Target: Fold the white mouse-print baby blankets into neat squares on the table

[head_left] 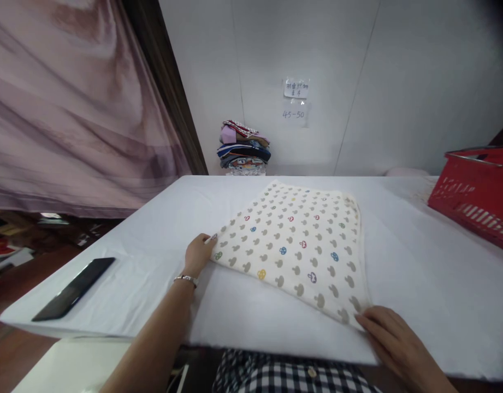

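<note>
A cream cloth (292, 234) printed with grey and coloured mushrooms lies spread on the white-covered table. Its near left corner is pinched by my left hand (199, 254), which wears a metal bracelet at the wrist. At the near right corner, my right hand (386, 330) grips the edge between thumb and fingers. The near edge runs taut and slanting between both hands. Along the right side the cloth looks doubled, and its far right corner is a little rumpled.
A dark flat phone-like slab (74, 289) lies on the table (153, 234) at the left. Folded fabrics (243, 147) are piled against the wall. A red plastic basket (476, 191) stands at the right. Paper notes (295, 88) hang on the wall; a pink curtain (71, 103) hangs at left.
</note>
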The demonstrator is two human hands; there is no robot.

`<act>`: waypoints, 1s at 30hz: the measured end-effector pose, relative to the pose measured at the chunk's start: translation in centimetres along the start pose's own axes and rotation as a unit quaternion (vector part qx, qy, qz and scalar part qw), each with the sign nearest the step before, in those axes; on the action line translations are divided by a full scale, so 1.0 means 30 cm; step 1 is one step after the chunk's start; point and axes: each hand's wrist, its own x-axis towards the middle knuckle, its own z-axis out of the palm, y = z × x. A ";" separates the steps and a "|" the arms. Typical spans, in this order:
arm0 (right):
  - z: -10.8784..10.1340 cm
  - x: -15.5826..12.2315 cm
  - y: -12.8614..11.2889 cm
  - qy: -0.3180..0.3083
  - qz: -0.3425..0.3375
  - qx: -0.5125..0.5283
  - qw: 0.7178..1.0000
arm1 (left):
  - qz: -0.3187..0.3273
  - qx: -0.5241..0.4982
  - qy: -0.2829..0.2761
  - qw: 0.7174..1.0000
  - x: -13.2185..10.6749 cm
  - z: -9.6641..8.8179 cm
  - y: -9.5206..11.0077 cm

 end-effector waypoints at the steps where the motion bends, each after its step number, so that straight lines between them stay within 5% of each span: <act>1: 0.002 -0.003 0.000 -0.002 0.005 0.010 1.000 | 0.003 0.009 0.002 1.000 -0.002 0.000 -0.001; 8: -0.034 0.011 0.009 -0.060 0.011 0.048 0.997 | 0.072 0.082 0.045 0.993 -0.021 0.003 0.013; 12: -0.083 0.088 -0.002 -0.119 0.003 0.073 0.990 | 0.261 0.113 0.063 0.957 -0.101 0.043 0.074; 17: -0.032 0.243 -0.066 -0.106 0.047 0.082 0.990 | 0.459 0.141 -0.054 0.876 -0.226 0.147 0.140; 23: 0.086 0.250 -0.134 -0.229 0.033 0.089 0.969 | 0.454 0.139 -0.107 0.874 -0.231 0.172 0.129; 27: 0.059 0.210 -0.135 -0.246 0.047 0.121 0.960 | 0.436 0.120 -0.168 0.876 -0.195 0.141 0.138; 30: 0.008 0.234 -0.136 -0.276 0.064 0.161 0.945 | 0.392 0.131 -0.121 0.902 -0.154 0.125 0.147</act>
